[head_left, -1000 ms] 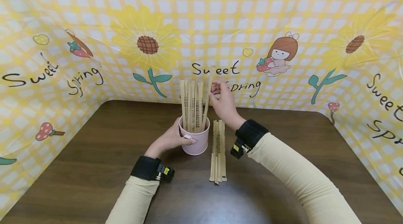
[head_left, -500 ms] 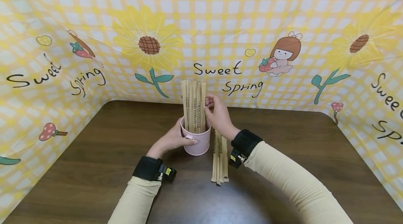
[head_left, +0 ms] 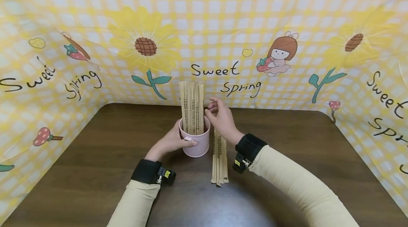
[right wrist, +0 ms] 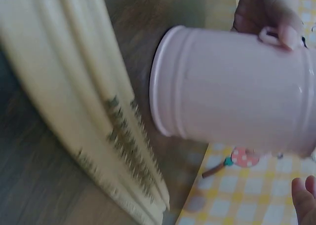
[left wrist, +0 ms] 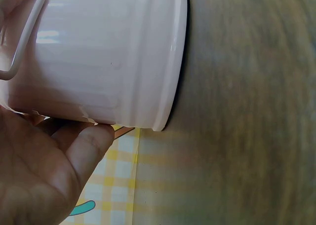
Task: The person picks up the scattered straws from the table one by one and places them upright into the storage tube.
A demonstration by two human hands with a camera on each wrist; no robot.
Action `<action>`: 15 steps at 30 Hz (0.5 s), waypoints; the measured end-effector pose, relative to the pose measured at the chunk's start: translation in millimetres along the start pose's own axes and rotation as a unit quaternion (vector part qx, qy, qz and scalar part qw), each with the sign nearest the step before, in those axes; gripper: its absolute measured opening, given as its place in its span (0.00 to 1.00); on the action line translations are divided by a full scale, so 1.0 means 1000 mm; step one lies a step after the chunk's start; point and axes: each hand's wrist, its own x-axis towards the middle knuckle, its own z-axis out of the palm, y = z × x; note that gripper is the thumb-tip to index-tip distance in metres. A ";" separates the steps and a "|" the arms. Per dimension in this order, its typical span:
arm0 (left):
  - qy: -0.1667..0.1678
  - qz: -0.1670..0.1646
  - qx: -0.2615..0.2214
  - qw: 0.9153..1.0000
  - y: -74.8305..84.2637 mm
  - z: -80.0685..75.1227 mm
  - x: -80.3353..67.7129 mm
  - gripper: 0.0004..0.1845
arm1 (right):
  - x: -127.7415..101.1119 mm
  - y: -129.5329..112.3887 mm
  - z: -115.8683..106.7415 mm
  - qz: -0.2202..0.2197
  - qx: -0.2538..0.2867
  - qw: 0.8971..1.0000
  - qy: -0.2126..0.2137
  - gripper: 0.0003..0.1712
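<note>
A pink metal cup stands on the brown table with several paper-wrapped chopsticks upright in it. My left hand grips the cup from the left, thumb by its small handle; the left wrist view shows the cup wall against the palm. My right hand hovers just right of the upright chopsticks with fingers loosely curled and nothing in them. A few more wrapped chopsticks lie flat on the table under that wrist, and the flat chopsticks lie beside the cup in the right wrist view.
A yellow checked backdrop printed with sunflowers and "Sweet Spring" walls the table at the back and both sides. Bare tabletop stretches left and right of the cup and toward the front edge.
My right hand lowered a wrapped chopstick into the cup, let it go, and has drawn slightly back to the right. The left hand kept its hold on the cup.
</note>
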 end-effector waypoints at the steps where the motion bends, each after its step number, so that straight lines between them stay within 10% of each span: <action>1: 0.001 0.001 0.000 1.000 0.000 -0.001 -0.001 0.51 | 0.000 0.002 -0.003 0.003 0.003 1.000 0.002 0.27; 9: 0.000 -0.016 0.003 1.000 -0.003 -0.003 -0.004 0.52 | -0.004 0.035 -0.026 0.071 -0.049 0.996 -0.030 0.23; 15: -0.002 -0.016 0.006 1.000 0.000 -0.002 -0.003 0.54 | -0.017 0.064 -0.028 0.195 -0.058 0.972 -0.116 0.23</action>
